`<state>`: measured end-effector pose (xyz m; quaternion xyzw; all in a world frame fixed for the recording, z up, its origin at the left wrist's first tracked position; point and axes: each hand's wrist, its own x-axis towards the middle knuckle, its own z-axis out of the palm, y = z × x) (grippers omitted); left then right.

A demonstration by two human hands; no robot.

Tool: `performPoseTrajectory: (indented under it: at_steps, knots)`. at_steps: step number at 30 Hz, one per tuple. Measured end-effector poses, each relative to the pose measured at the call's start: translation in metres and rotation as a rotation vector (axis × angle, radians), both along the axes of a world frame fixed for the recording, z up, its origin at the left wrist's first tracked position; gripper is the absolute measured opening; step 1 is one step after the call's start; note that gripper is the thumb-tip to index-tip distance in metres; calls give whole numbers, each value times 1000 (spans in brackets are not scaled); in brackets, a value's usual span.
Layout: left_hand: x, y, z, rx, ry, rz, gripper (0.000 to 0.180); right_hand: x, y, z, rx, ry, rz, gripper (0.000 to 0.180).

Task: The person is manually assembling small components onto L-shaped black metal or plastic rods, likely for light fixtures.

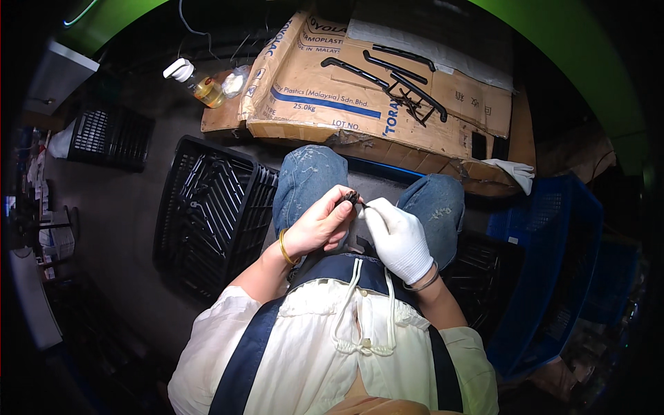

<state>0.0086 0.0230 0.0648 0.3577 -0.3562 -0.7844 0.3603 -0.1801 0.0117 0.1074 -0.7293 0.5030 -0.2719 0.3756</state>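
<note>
My bare left hand, with a yellow bangle at its wrist, grips a small black part between thumb and fingers in front of my lap. Close beside it, my right hand wears a white knit glove. Its thumb and forefinger are pinched together at the part's right side, and whatever thin dark piece they hold is too small to name. On the cardboard ahead lie several long black handle-shaped parts. A tangle of thin black branched pieces is next to them.
At my left stands a black crate filled with long black parts; another black crate is farther off. A bottle of yellowish liquid stands left of the cardboard. A loose white glove hangs at its right edge, near blue crates.
</note>
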Motion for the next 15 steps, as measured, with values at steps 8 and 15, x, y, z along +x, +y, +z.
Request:
performPoseTrajectory:
  at_steps: [8, 15]
  knots:
    - [-4, 1, 6, -4, -37, -23, 25, 2, 0, 4, 1, 97, 47, 13]
    - [-2, 2, 6, -49, -118, -39, 26, 1, 0, 8, 44, 150, 74, 12]
